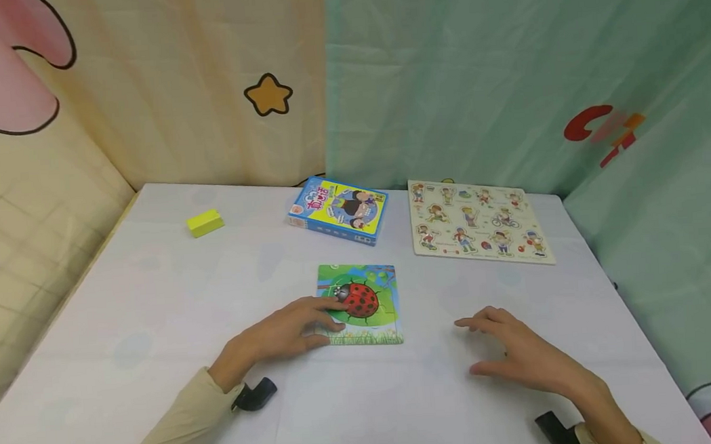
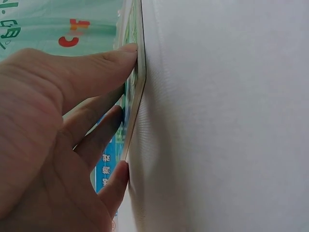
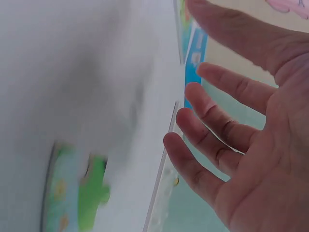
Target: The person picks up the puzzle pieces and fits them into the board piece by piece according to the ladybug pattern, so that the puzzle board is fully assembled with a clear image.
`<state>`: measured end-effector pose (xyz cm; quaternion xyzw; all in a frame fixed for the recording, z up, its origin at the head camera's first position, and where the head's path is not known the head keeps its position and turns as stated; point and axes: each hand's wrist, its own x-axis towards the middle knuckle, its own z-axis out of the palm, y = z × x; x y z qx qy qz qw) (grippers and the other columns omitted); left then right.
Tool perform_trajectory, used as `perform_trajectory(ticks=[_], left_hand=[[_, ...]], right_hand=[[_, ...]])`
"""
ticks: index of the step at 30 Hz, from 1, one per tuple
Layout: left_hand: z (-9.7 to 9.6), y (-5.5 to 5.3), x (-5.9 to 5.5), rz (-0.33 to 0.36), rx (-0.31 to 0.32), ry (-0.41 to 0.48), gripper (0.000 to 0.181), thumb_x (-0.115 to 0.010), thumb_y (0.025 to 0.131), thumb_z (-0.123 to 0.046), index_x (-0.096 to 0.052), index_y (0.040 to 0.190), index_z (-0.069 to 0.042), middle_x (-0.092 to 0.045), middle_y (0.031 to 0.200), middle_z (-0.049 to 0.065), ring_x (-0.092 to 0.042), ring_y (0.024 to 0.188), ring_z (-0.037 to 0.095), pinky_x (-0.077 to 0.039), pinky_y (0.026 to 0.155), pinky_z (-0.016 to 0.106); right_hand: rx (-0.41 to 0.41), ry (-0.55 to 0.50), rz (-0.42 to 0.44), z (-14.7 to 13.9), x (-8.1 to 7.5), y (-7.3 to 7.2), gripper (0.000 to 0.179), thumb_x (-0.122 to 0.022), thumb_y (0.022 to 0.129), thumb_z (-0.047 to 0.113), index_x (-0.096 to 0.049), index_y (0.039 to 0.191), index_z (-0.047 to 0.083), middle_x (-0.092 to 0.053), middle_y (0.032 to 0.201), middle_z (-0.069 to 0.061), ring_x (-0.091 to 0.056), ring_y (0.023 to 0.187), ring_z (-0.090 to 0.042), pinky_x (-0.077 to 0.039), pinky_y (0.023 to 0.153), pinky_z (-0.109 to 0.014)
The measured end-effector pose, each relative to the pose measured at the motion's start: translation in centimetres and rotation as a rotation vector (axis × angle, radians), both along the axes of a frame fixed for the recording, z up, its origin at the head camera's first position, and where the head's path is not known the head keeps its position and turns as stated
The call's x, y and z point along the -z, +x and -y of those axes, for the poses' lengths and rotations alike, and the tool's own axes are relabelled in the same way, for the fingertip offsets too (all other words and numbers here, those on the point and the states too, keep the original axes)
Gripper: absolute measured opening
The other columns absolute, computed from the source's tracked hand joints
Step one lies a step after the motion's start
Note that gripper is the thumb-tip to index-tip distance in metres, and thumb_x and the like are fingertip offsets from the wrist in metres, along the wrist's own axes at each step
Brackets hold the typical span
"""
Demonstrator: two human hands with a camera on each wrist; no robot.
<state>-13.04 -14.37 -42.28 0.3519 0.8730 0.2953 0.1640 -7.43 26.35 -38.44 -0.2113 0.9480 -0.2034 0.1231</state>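
A square ladybug jigsaw puzzle point(image 1: 370, 309) lies on the white table in the head view. My left hand point(image 1: 289, 328) rests on its left side, fingers stretched over the picture and thumb near the lower left corner. In the left wrist view, the thumb point(image 2: 104, 70) touches the top beside the board's edge, and the little finger is right at that edge. To the right of the puzzle, my right hand point(image 1: 523, 358) hovers with fingers loosely spread and holds nothing. Blurred puzzle pieces point(image 3: 91, 193) show at the lower left in the right wrist view.
A blue and yellow box point(image 1: 342, 209) lies behind the puzzle. A wooden board with sports figures point(image 1: 478, 221) is at the back right, and a yellow-green block point(image 1: 205, 222) at the back left. Printed curtains point(image 1: 444, 74) hang along the table's far edge.
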Motion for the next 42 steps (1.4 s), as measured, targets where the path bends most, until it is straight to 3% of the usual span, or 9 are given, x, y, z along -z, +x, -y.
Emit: perform_trajectory(ticks=[5, 11, 15, 19, 25, 34, 42], left_hand=[[0.0, 0.0, 0.1, 0.021, 0.0, 0.009, 0.03, -0.069, 0.094, -0.014, -0.072, 0.123, -0.017, -0.048, 0.154, 0.001, -0.037, 0.146, 0.031, -0.033, 0.119, 0.053], [0.1, -0.1, 0.3, 0.028, -0.002, 0.009, 0.03, -0.069, 0.094, -0.015, -0.072, 0.124, -0.018, -0.047, 0.154, 0.0, -0.036, 0.147, 0.031, -0.032, 0.119, 0.054], [0.1, -0.1, 0.3, 0.023, -0.004, 0.014, 0.03, -0.069, 0.094, -0.014, -0.072, 0.124, -0.018, -0.047, 0.154, 0.0, -0.036, 0.147, 0.031, -0.032, 0.119, 0.054], [0.1, -0.1, 0.3, 0.024, -0.002, 0.02, 0.03, -0.069, 0.094, -0.014, -0.072, 0.124, -0.018, -0.047, 0.154, 0.001, -0.036, 0.147, 0.031, -0.031, 0.12, 0.054], [0.1, -0.1, 0.2, 0.028, 0.003, 0.019, 0.03, -0.069, 0.094, -0.015, -0.072, 0.124, -0.017, -0.047, 0.154, 0.002, -0.036, 0.147, 0.031, -0.031, 0.12, 0.054], [0.2, 0.0, 0.0, 0.043, -0.004, 0.025, 0.031, -0.069, 0.094, -0.013, -0.072, 0.124, -0.017, -0.047, 0.155, 0.002, -0.035, 0.147, 0.033, -0.031, 0.119, 0.055], [0.1, -0.1, 0.4, 0.05, -0.003, 0.029, 0.032, -0.069, 0.094, -0.013, -0.071, 0.125, -0.018, -0.046, 0.155, 0.001, -0.034, 0.148, 0.032, -0.03, 0.12, 0.055]], right_hand=[[0.074, 0.009, 0.053, -2.9, 0.5, 0.5, 0.071, -0.083, 0.074, 0.053, -0.058, 0.135, 0.027, -0.054, 0.12, 0.008, -0.053, 0.109, -0.017, -0.052, 0.087, -0.037], [0.078, 0.004, 0.053, -5.9, 1.7, 1.4, 0.075, -0.08, 0.073, 0.061, -0.055, 0.137, 0.032, -0.049, 0.126, 0.003, -0.049, 0.109, -0.017, -0.05, 0.085, -0.031], [0.092, -0.068, 0.091, -7.9, 2.6, 1.6, 0.074, -0.08, 0.076, 0.056, -0.051, 0.14, 0.035, -0.046, 0.133, 0.006, -0.052, 0.113, -0.012, -0.049, 0.09, -0.023], [0.055, -0.169, 0.152, -9.4, 3.2, 1.4, 0.069, -0.082, 0.08, 0.043, -0.051, 0.141, 0.032, -0.043, 0.135, 0.004, -0.048, 0.112, -0.001, -0.044, 0.091, -0.015], [-0.064, -0.264, 0.179, -10.1, 3.6, 0.5, 0.06, -0.081, 0.084, 0.03, -0.054, 0.137, 0.023, -0.043, 0.129, -0.004, -0.042, 0.109, -0.001, -0.042, 0.083, -0.018], [-0.022, -0.285, 0.155, -10.1, 4.5, 0.5, 0.048, -0.08, 0.085, 0.024, -0.058, 0.128, 0.025, -0.04, 0.133, 0.0, -0.039, 0.113, 0.005, -0.042, 0.079, -0.02], [-0.003, -0.308, 0.1, -10.0, 4.9, 1.1, 0.055, -0.082, 0.083, 0.022, -0.055, 0.132, 0.023, -0.043, 0.129, 0.006, -0.038, 0.103, -0.001, -0.038, 0.076, -0.02]])
